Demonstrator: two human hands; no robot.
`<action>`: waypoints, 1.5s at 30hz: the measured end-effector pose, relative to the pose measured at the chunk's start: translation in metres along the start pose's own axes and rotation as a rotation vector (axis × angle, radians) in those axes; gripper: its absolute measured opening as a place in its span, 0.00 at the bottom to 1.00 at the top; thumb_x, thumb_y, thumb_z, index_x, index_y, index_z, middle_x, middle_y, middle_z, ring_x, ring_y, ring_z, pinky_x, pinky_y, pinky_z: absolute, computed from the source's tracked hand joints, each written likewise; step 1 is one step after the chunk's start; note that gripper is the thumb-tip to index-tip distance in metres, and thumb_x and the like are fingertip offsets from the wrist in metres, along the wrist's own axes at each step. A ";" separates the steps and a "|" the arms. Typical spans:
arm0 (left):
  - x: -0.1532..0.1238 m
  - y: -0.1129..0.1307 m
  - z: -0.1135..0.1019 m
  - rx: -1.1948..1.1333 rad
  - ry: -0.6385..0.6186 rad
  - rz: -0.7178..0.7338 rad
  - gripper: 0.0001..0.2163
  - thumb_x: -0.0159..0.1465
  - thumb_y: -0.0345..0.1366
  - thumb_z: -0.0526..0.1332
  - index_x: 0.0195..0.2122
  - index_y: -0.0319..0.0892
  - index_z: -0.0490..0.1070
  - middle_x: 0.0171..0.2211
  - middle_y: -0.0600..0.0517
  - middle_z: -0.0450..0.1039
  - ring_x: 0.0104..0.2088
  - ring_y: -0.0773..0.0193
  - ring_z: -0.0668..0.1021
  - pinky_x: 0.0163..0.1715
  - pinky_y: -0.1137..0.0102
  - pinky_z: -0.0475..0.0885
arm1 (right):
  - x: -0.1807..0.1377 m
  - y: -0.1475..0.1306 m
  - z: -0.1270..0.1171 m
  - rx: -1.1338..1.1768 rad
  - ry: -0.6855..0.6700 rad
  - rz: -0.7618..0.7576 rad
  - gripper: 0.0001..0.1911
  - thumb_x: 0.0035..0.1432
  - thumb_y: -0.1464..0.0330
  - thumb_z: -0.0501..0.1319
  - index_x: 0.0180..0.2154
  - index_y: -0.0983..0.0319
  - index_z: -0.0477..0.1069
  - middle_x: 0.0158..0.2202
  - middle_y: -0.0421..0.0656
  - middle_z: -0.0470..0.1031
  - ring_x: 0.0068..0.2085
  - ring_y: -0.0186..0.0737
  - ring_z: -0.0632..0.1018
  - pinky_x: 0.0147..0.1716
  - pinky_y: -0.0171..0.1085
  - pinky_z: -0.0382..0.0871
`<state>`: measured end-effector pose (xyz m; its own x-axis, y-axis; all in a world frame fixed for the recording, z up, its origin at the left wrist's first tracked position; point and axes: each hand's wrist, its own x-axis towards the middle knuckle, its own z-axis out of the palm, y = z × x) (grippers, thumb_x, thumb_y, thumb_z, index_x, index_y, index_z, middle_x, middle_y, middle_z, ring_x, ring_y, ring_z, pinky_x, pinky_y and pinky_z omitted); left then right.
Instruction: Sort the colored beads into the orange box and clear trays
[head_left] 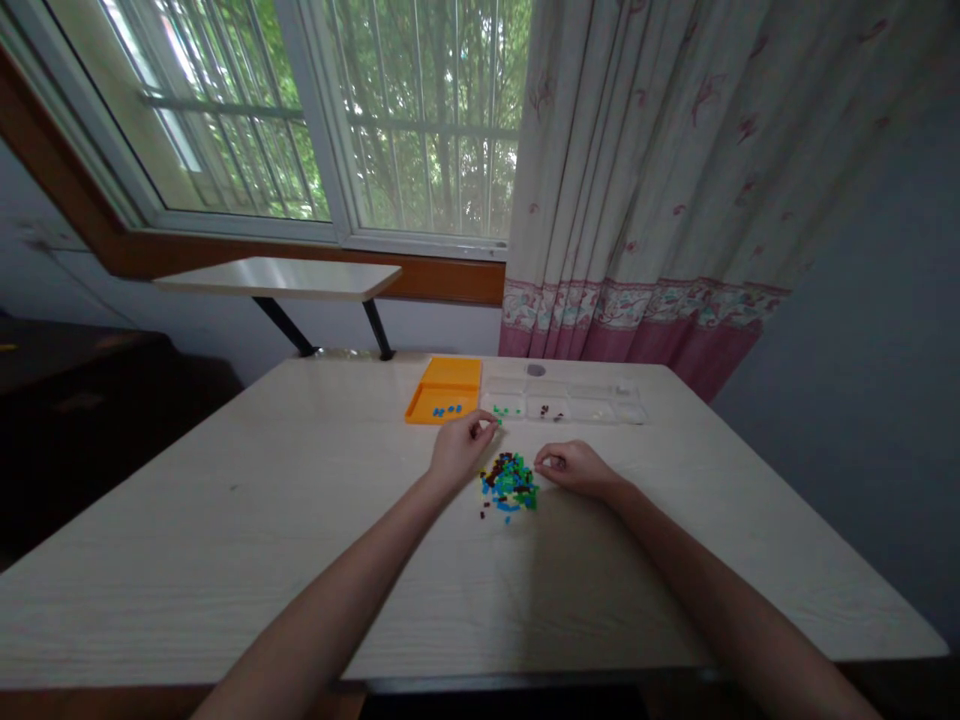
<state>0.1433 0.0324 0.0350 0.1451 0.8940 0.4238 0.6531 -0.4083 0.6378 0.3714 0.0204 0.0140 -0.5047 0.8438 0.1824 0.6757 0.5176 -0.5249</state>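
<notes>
A loose pile of small plastic building bricks [510,485] in green, blue, dark brown and yellow lies mid-table. My left hand [457,443] is just beyond its left side, thumb and forefinger pinched on a small green brick [499,422] at the front edge of the clear tray. At the pile's right side, my right hand [576,467] has its fingers closed together; whatever is between them is too small to make out. The clear divided tray [600,415] has green pieces in its left compartment and dark brown ones in the adjoining one.
An open orange case [452,372] holding several blue pieces [448,411] stands left of the tray. Behind the tray is a grey round spot [535,370]. A raised shelf [285,278] on black legs is at the back left, before the window; a curtain [637,200] hangs behind the table.
</notes>
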 end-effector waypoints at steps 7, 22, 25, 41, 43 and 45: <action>0.052 -0.012 -0.004 0.218 -0.010 -0.084 0.11 0.56 0.39 0.55 0.32 0.41 0.73 0.18 0.54 0.67 0.19 0.69 0.66 0.19 0.76 0.52 | 0.001 0.002 0.001 -0.039 -0.011 -0.002 0.09 0.52 0.64 0.57 0.32 0.60 0.73 0.19 0.37 0.68 0.21 0.30 0.67 0.23 0.29 0.55; 0.008 0.013 0.008 0.080 -0.212 0.090 0.11 0.57 0.39 0.53 0.35 0.42 0.73 0.18 0.55 0.67 0.20 0.70 0.67 0.21 0.76 0.56 | 0.001 -0.009 0.003 -0.044 0.174 0.022 0.08 0.52 0.66 0.55 0.32 0.61 0.70 0.17 0.36 0.65 0.19 0.29 0.65 0.21 0.28 0.55; -0.009 0.019 0.012 0.038 -0.299 0.097 0.12 0.57 0.41 0.54 0.34 0.43 0.74 0.18 0.56 0.67 0.20 0.70 0.67 0.21 0.77 0.56 | 0.001 -0.013 0.006 0.010 0.259 0.019 0.09 0.52 0.64 0.55 0.31 0.62 0.70 0.15 0.35 0.62 0.18 0.28 0.63 0.19 0.28 0.55; -0.025 0.027 0.012 0.081 -0.270 0.093 0.13 0.58 0.45 0.54 0.34 0.44 0.74 0.20 0.55 0.69 0.22 0.70 0.69 0.23 0.78 0.57 | 0.002 -0.019 0.017 0.362 0.254 0.051 0.13 0.50 0.60 0.57 0.29 0.64 0.70 0.13 0.32 0.56 0.16 0.26 0.57 0.16 0.27 0.50; -0.025 0.026 0.012 0.060 -0.268 0.103 0.13 0.59 0.44 0.53 0.35 0.44 0.74 0.21 0.55 0.70 0.22 0.71 0.68 0.23 0.78 0.57 | 0.002 -0.019 0.018 0.381 0.250 0.052 0.13 0.50 0.59 0.57 0.29 0.64 0.70 0.13 0.32 0.55 0.16 0.26 0.56 0.16 0.27 0.50; -0.025 0.025 0.012 0.028 -0.252 0.103 0.13 0.59 0.43 0.53 0.35 0.43 0.74 0.21 0.55 0.69 0.22 0.71 0.68 0.22 0.78 0.57 | 0.002 -0.019 0.018 0.394 0.250 0.047 0.13 0.51 0.60 0.57 0.30 0.64 0.70 0.13 0.32 0.55 0.16 0.26 0.56 0.16 0.27 0.50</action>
<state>0.1645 0.0023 0.0328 0.3897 0.8671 0.3102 0.6448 -0.4974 0.5804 0.3482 0.0095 0.0097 -0.3007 0.8982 0.3207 0.4143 0.4259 -0.8043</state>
